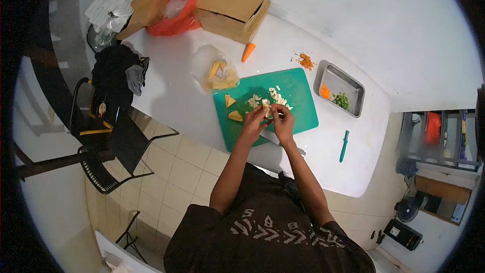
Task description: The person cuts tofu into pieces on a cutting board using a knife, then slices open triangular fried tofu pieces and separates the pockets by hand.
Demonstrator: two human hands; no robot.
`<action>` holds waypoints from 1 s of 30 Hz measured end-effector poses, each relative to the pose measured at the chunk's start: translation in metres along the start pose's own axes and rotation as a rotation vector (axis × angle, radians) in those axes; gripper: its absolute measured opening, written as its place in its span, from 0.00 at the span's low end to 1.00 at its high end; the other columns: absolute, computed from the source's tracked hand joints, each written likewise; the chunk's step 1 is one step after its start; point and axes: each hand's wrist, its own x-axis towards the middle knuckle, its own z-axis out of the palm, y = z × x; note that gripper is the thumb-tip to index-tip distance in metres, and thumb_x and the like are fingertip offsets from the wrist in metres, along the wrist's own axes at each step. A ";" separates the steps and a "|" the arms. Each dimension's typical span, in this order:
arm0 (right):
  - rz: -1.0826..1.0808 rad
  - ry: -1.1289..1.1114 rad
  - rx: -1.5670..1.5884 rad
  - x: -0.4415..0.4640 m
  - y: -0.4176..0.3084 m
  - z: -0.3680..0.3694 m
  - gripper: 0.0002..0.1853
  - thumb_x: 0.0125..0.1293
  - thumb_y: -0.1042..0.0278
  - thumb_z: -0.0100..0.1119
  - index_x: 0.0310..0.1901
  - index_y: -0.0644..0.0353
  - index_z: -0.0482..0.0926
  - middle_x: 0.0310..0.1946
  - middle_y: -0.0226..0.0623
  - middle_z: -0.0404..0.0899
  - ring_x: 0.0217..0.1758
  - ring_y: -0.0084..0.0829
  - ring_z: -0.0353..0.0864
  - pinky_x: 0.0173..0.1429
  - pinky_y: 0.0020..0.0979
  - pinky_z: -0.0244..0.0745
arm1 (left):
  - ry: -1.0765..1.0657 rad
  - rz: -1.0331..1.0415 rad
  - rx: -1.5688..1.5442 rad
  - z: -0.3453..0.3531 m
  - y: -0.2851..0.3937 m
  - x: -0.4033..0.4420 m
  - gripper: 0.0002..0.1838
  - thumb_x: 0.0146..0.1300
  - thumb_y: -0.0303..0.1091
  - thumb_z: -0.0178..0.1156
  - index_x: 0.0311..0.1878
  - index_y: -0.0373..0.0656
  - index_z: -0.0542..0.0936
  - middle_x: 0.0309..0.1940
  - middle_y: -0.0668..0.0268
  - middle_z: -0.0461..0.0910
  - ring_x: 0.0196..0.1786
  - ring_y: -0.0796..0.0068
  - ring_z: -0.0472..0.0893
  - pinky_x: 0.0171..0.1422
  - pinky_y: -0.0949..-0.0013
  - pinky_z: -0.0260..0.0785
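Note:
Both my hands meet over the green cutting board [298,91], closed around a small pale piece of tofu [266,105]. My left hand [255,121] grips its lower left side, and the fingertips of my right hand [283,121] pinch at its right. White chopped bits [277,96] are scattered on the board just beyond. Two yellow-skinned tofu wedges [234,116] lie left of my left hand. A knife [290,146] lies at the board's near edge, partly hidden under my right hand and forearm. A clear plastic bag [214,71] with more yellow pieces rests at the board's far left corner.
To the right stands a metal tray [358,88] with chopped orange and green vegetables. A green peeler [344,146] lies nearer me. Beyond the board are a carrot piece [248,52], orange peelings [305,61], a cardboard box [232,5] and a red bag [187,5]. A chair [129,141] stands left.

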 end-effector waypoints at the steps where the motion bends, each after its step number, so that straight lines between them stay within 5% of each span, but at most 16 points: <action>1: -0.062 0.002 -0.023 0.001 0.004 0.000 0.10 0.72 0.69 0.60 0.48 0.66 0.81 0.39 0.35 0.84 0.38 0.24 0.82 0.36 0.27 0.80 | 0.021 0.046 -0.020 0.001 -0.002 -0.001 0.19 0.74 0.42 0.57 0.63 0.46 0.76 0.52 0.72 0.80 0.54 0.78 0.78 0.57 0.64 0.74; 15: -0.222 -0.122 -0.020 0.012 -0.011 -0.063 0.07 0.71 0.71 0.59 0.44 0.67 0.81 0.40 0.40 0.82 0.41 0.28 0.84 0.46 0.30 0.80 | 0.098 0.183 -0.068 0.057 -0.024 -0.014 0.18 0.71 0.33 0.61 0.61 0.39 0.77 0.52 0.65 0.82 0.50 0.72 0.84 0.54 0.66 0.81; 20: -0.374 -0.217 -0.151 0.007 -0.025 -0.095 0.06 0.66 0.75 0.60 0.43 0.65 0.82 0.41 0.46 0.81 0.42 0.44 0.84 0.46 0.36 0.79 | 0.103 0.224 -0.174 0.072 -0.053 -0.013 0.19 0.69 0.32 0.63 0.61 0.39 0.76 0.51 0.66 0.81 0.49 0.76 0.83 0.51 0.71 0.82; 30: -0.489 -0.249 -0.184 -0.013 -0.029 -0.148 0.08 0.62 0.76 0.63 0.43 0.64 0.82 0.46 0.46 0.80 0.49 0.47 0.82 0.53 0.40 0.78 | 0.036 0.224 -0.222 0.083 -0.091 -0.012 0.19 0.68 0.32 0.65 0.60 0.40 0.74 0.47 0.67 0.82 0.48 0.78 0.84 0.45 0.73 0.83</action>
